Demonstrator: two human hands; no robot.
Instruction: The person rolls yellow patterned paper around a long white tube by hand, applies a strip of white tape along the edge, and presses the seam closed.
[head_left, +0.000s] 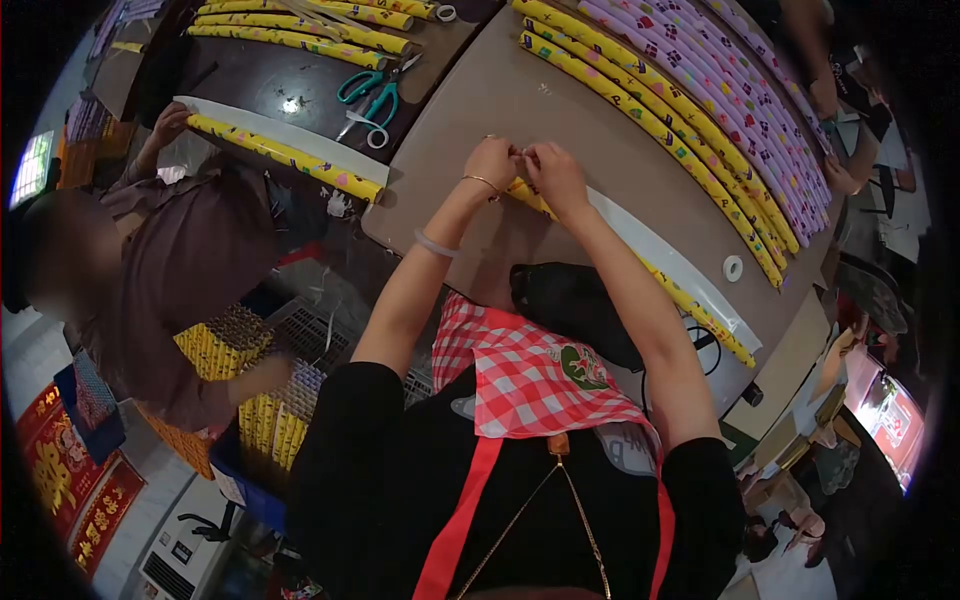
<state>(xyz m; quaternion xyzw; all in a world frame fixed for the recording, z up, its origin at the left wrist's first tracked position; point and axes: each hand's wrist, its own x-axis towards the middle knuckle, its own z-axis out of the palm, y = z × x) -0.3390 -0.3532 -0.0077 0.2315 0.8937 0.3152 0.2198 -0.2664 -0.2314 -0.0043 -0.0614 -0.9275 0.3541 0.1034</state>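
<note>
A brown desk (pixel 465 105) fills the middle. Along its near edge lies a long, slim yellow roll (pixel 692 305) with small multicoloured figures; a glossy white strip runs along its far side, wide in the middle and narrowing toward the right end. The roll slants from beneath the hands down to the right, its middle partly hidden by the right forearm.

The left hand (pixel 490 166) and right hand (pixel 557 180) are at the roll's left end, their bent fingers almost meeting just above it. The fingers are drawn in as if pinching, but whether anything is between them cannot be told.

Beyond, a row of purple patterned rolls (pixel 715 95) lies beside several yellow patterned rolls (pixel 682 153). On the left, a person (pixel 190 235) has one hand at the far end of another yellow roll (pixel 285 155), which also has a white edge. Below that person, a blue container (pixel 262 506) holds many upright yellow patterned pieces (pixel 272 430), packed closely. Teal-handled scissors (pixel 375 100) lie on the dark surface (pixel 250 75) at the upper left. A small white ring (pixel 733 268) sits between the roll and the yellow patterned rolls.
</note>
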